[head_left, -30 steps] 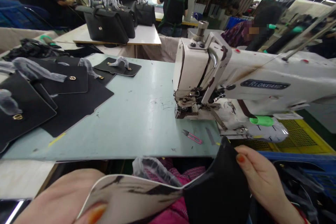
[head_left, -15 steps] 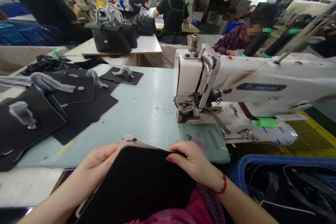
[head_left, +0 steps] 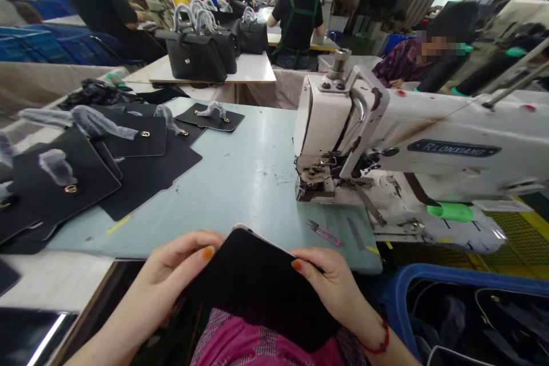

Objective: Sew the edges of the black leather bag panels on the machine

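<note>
A black bag panel with a pale edge is held low over my lap, at the front edge of the pale green tabletop. My left hand grips its left side, thumb on the black face. On the upper right edge, my right hand pinches the panel between thumb and fingers. The fingers behind the panel are partly hidden. Just beyond my right hand lie pink-handled thread snips. The head of a white sewing machine stands past them.
Black panels with plastic-wrapped handles lie overlapped on the left. A blue bin of similar pieces stands at lower right. Finished black handbags fill a table behind. Co-workers sit or stand farther back.
The panel has swung round and tilted flatter, its left corner lifting away from the lower left. My left hand's thumb now shows on its face. The whole view has shifted slightly.
</note>
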`<state>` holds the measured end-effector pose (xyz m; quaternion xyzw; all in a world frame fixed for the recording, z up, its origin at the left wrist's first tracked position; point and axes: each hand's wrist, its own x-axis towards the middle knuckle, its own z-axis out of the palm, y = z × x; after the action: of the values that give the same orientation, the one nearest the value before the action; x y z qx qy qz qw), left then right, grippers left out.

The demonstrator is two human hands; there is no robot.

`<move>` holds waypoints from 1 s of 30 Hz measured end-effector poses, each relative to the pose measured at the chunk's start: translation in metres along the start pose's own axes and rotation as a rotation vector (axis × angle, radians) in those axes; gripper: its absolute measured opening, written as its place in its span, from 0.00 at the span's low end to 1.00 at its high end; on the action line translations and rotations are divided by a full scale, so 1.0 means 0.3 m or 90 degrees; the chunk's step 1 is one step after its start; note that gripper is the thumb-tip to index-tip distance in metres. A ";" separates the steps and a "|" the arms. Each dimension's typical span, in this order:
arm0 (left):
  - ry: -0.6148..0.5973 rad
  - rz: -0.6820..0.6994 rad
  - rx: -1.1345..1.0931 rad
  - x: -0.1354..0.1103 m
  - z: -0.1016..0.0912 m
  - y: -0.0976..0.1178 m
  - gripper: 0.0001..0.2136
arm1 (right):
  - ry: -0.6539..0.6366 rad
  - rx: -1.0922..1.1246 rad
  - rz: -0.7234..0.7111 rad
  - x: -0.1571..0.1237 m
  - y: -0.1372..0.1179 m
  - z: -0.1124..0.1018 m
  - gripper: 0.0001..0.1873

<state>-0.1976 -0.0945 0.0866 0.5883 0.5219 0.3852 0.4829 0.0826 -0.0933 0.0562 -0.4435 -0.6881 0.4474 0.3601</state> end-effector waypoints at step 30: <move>0.068 0.294 0.200 -0.002 0.138 0.083 0.07 | 0.101 0.145 -0.060 0.124 -0.175 0.110 0.07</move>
<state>-0.1521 -0.1016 0.1011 0.7381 0.4522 0.4295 0.2573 0.0251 -0.0790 0.0977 -0.4012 -0.6224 0.4686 0.4816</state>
